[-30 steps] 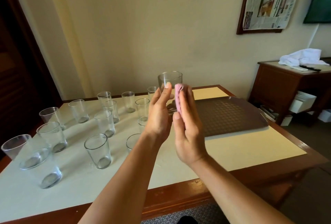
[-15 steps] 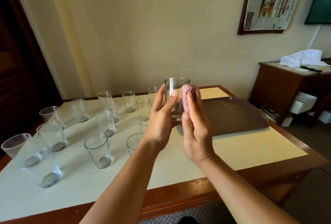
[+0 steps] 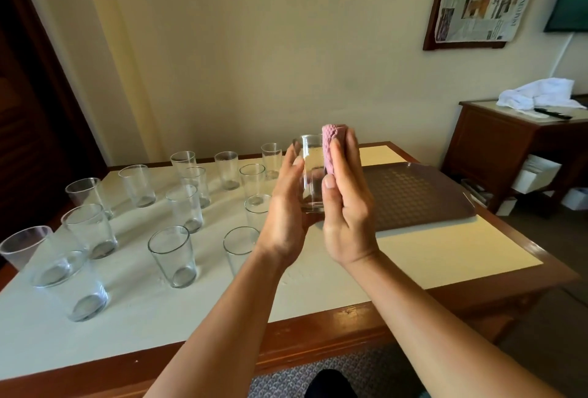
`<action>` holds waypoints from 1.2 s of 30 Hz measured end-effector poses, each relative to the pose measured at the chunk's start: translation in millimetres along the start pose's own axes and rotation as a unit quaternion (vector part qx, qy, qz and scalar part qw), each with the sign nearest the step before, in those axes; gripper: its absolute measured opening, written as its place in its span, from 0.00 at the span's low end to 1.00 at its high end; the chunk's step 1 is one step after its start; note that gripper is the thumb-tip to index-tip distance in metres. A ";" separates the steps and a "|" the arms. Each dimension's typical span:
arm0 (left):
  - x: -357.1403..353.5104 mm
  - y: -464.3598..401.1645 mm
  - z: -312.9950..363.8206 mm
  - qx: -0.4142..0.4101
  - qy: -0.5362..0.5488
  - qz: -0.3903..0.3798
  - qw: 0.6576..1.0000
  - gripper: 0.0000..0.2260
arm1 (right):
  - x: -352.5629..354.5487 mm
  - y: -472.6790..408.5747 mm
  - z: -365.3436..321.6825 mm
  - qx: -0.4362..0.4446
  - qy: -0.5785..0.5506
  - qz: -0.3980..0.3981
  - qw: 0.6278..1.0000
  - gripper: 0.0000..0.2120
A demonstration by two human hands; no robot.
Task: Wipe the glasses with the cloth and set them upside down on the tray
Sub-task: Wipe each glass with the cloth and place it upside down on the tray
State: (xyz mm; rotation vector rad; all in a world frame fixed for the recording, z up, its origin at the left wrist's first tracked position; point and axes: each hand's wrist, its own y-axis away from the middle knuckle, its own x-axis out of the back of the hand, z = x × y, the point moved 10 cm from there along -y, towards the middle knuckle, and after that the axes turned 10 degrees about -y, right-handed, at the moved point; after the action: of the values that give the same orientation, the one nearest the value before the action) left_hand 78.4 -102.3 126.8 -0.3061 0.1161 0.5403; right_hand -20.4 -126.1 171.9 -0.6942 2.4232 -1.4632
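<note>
A wide tabletop (image 3: 445, 257) carries many upright glasses (image 3: 173, 254) on the left and a brown tray (image 3: 423, 194) on the right, with nothing on its visible part. Above the middle, between them, the left hand (image 3: 286, 203) curls round one glass (image 3: 310, 175), held upright in the air. The right hand (image 3: 346, 206) presses a folded pink cloth (image 3: 332, 149) flat against the glass's right side, fingers straight. To wipe well, turn the glass steadily in the left hand so the cloth covers the whole wall and rim, gripping low and firmly, then invert it over the tray.
</note>
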 end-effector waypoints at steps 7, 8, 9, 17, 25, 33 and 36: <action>12.8 1.3 1.6 -0.020 -0.001 0.045 0.999 0.32 | -7.2 28.4 -4.2 0.033 -0.007 -0.044 0.998 0.23; 9.9 2.5 -0.5 -0.018 -0.006 0.038 0.999 0.33 | -4.3 17.1 -4.2 0.035 -0.002 -0.033 0.999 0.23; 7.7 3.6 -2.4 -0.011 0.002 0.034 0.999 0.32 | -2.1 7.0 -2.6 0.029 0.000 -0.023 0.999 0.23; 15.4 1.1 0.5 0.010 0.045 0.037 0.998 0.28 | -11.8 37.8 4.2 -0.034 -0.030 -0.039 0.998 0.23; 2.8 0.4 -2.2 0.023 0.056 0.019 0.998 0.18 | -1.0 21.7 0.8 -0.039 -0.024 0.006 0.999 0.24; -9.6 9.0 7.1 -0.029 0.002 0.012 1.000 0.24 | 8.3 4.0 6.9 -0.048 -0.044 0.008 0.998 0.23; -3.1 3.1 3.6 0.017 0.022 0.022 0.999 0.20 | 0.3 35.1 8.1 -0.067 -0.067 -0.011 0.995 0.24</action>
State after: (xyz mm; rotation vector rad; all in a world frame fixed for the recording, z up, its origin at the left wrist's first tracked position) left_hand 74.2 -100.1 130.0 -0.2834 0.1749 0.5756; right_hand -27.0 -118.7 137.2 -0.8220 2.4335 -1.2289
